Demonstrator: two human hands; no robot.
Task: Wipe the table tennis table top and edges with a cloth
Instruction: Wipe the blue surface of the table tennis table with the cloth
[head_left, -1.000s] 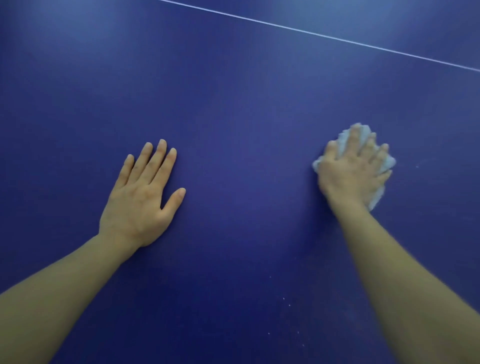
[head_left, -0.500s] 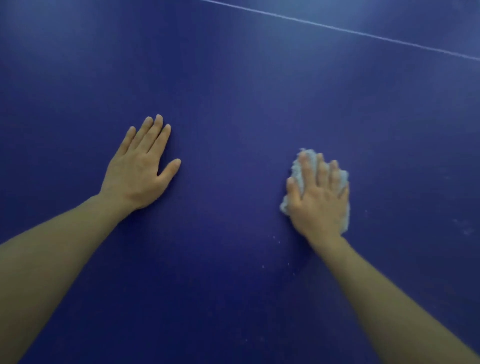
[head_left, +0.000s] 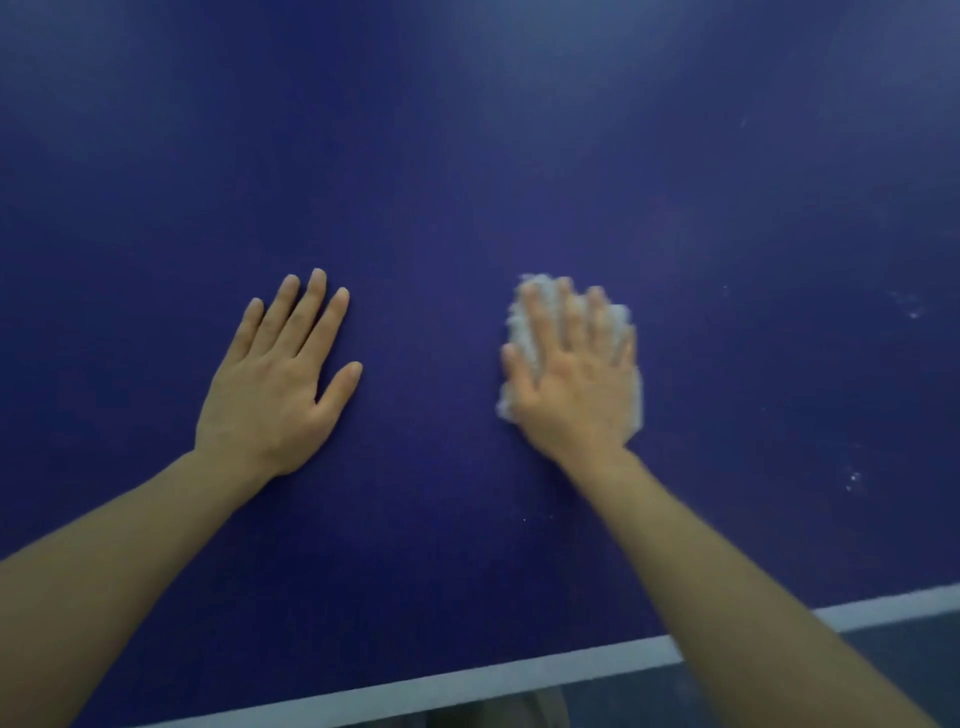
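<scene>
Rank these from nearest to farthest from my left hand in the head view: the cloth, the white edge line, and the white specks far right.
1. Cloth, just right, under the right hand.
2. White edge line, below, toward me.
3. White specks, far right.

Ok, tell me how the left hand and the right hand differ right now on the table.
The left hand lies bare and flat on the table; the right hand presses a white cloth beneath it. The left hand looks sharp, the right hand is blurred. The left hand's thumb splays wide; the right hand's thumb lies closer in. Both have straight fingers, palm down, pointing away from the white edge line.
</scene>
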